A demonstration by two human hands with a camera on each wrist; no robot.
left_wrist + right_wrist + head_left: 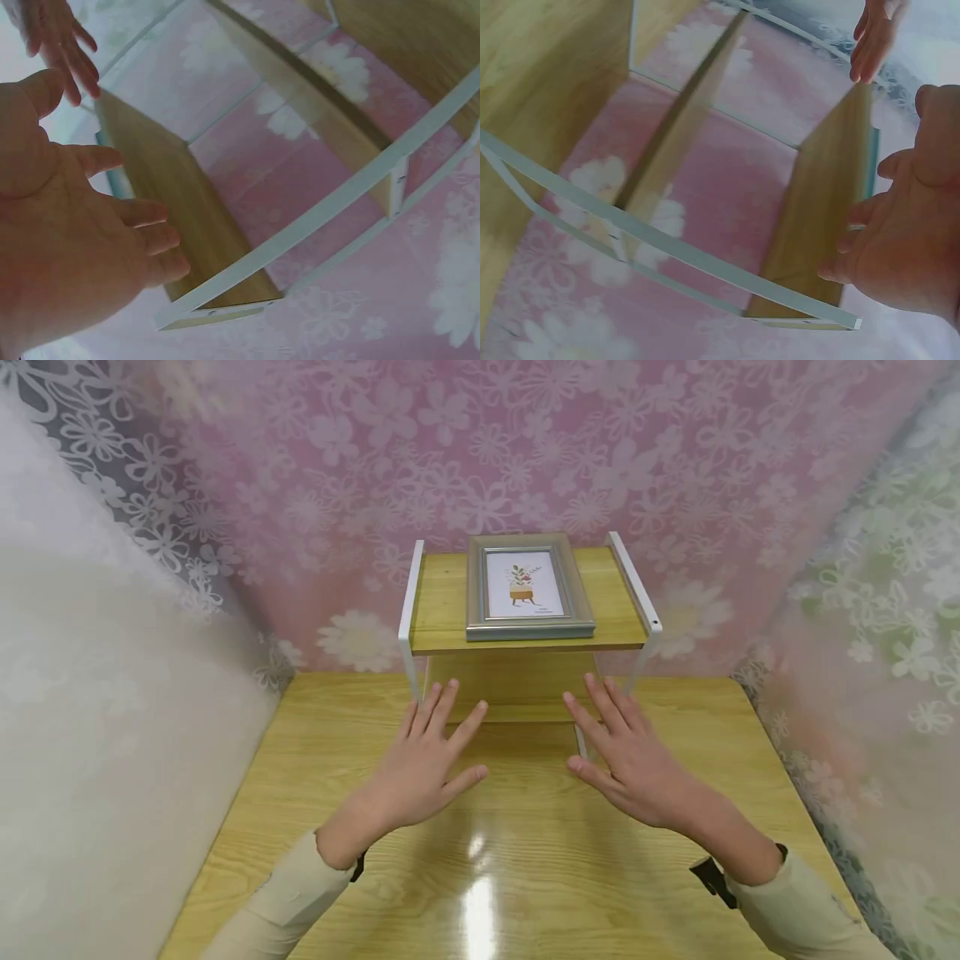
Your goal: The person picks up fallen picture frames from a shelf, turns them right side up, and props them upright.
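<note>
A small two-tier wooden shelf (pixel 442 602) with white metal side frames stands at the back of the table. On its top board lies a silver picture frame (pixel 531 628), face up, around a print of a flowerpot on a stool. My left hand (pixel 420 768) hovers before the shelf's left half, fingers spread and holding nothing. Mirroring it on the right side, my right hand (pixel 637 764) also has spread fingers and holds nothing. In both wrist views the shelf's boards and white side frame are seen from below, beyond the palm.
The glossy wood-grain table (pixel 525 860) reaches toward me under both hands. Behind the shelf rises a pink floral backdrop (pixel 315 510). Pale patterned walls flank the table, the left wall (pixel 112 693) and the right wall (pixel 877 677).
</note>
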